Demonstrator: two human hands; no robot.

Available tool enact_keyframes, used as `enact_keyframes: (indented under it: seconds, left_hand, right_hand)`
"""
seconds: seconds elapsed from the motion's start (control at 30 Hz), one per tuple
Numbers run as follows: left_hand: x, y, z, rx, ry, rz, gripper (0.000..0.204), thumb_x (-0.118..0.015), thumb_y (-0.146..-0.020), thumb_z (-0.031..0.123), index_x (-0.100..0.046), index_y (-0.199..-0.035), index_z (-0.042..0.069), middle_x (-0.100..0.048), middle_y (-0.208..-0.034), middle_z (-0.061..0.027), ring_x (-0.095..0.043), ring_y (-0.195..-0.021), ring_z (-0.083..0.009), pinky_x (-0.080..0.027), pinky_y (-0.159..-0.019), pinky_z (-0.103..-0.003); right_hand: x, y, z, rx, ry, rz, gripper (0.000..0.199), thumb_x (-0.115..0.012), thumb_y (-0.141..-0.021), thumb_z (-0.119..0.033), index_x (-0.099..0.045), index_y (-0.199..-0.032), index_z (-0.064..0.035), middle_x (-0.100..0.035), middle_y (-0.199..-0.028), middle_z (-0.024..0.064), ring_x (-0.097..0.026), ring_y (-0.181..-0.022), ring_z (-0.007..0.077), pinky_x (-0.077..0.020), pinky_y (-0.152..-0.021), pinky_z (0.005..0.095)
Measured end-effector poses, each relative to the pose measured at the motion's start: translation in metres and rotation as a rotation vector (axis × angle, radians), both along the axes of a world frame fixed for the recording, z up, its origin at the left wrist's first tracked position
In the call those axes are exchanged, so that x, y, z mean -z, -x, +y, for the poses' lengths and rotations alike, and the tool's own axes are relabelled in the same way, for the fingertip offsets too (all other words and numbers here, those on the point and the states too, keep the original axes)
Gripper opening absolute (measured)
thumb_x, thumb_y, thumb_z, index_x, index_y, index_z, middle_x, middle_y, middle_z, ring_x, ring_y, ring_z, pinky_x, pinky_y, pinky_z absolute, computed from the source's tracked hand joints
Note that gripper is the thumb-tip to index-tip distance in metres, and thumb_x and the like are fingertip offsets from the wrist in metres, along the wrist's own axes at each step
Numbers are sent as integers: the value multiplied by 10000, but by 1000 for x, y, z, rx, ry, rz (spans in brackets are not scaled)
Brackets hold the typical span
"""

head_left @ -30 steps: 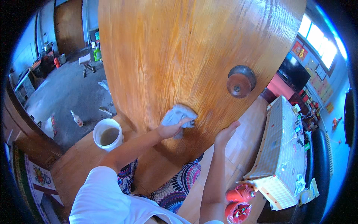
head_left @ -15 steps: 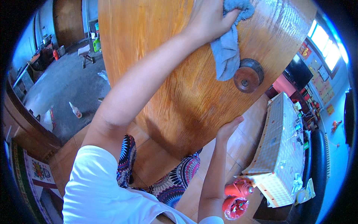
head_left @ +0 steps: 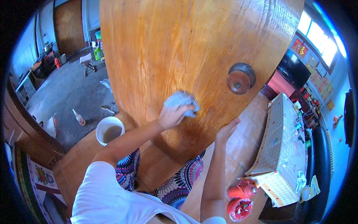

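A large wooden door (head_left: 160, 48) with a glossy grain fills the middle of the view. My left hand (head_left: 172, 117) is closed on a bunched grey-blue cloth (head_left: 181, 101) and presses it against the door's lower part. Motion blurs the cloth slightly. My right hand (head_left: 225, 132) grips the door's right edge below the round brown doorknob (head_left: 239, 82); some of its fingers are hidden behind the edge. Left of the door, by my left forearm, a white bucket (head_left: 98, 131) of murky water stands on the tiles.
At right stands a long table with a checked tablecloth (head_left: 266, 158). A red thermos (head_left: 242, 189) and a red bin (head_left: 232, 210) are on the floor near it. Beyond the doorway at left, a spray bottle (head_left: 79, 118), a brush (head_left: 108, 109) and a small stool (head_left: 86, 59) are on grey floor.
My left hand has brought the cloth down and left from above the knob, bunching it up. The bucket, hidden before by my arm, now shows. My right hand stays at the door's edge.
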State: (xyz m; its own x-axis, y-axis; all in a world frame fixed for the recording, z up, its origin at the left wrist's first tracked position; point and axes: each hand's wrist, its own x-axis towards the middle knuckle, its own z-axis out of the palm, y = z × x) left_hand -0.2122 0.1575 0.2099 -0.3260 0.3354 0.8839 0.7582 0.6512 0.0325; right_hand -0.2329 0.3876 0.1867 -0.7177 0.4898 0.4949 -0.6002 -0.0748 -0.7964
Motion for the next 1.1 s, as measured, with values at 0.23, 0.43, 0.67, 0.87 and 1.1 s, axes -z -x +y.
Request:
enact_keyframes:
  seconds: [0.23,0.43,0.67,0.87,1.1]
  left_hand:
    - [-203,31,10,-52,-324,278,544,-652,-729,-16,-572,-1239,156,-549,-1252,-178,-488,-1184,-411,-401,-994,-467]
    - [-181,27,13,-123,-319,370,579,-706,-710,14,-577,-1252,173,-533,-1260,-137,-451,-1142,-390,-377,-987,-484]
    - [71,-22,21,-148,-32,39,613,-720,-693,71,-598,-1270,238,-543,-1256,-120,-505,-1143,-342,-419,-936,-498]
    - [107,-53,38,-147,-151,-155,504,-692,-731,84,-622,-1213,214,-541,-1257,-125,-499,-1168,-356,-386,-968,-496]
    - [-63,-45,56,-53,-462,90,564,-738,-667,53,-612,-1205,167,-530,-1272,-104,-447,-1187,-341,-340,-998,-456]
  right_hand:
    - [-16,-16,-15,32,-25,-63,780,-254,-1013,-614,-548,-1171,92,-621,-1158,143,-573,-1045,237,-436,-952,369]
    - [-5,-22,-18,47,-31,-55,763,-244,-1021,-598,-558,-1151,86,-621,-1150,142,-577,-1031,236,-445,-933,368]
    - [-12,-41,-29,52,-97,-95,751,-240,-1027,-585,-563,-1149,82,-624,-1146,144,-574,-1040,229,-440,-932,366]
    - [-11,-46,-25,97,-88,-48,762,-236,-1024,-594,-563,-1168,78,-629,-1145,141,-579,-1042,230,-442,-935,360]
    - [-9,-60,-35,34,-61,-38,754,-231,-1027,-587,-555,-1191,74,-614,-1185,134,-567,-1071,221,-439,-941,356]
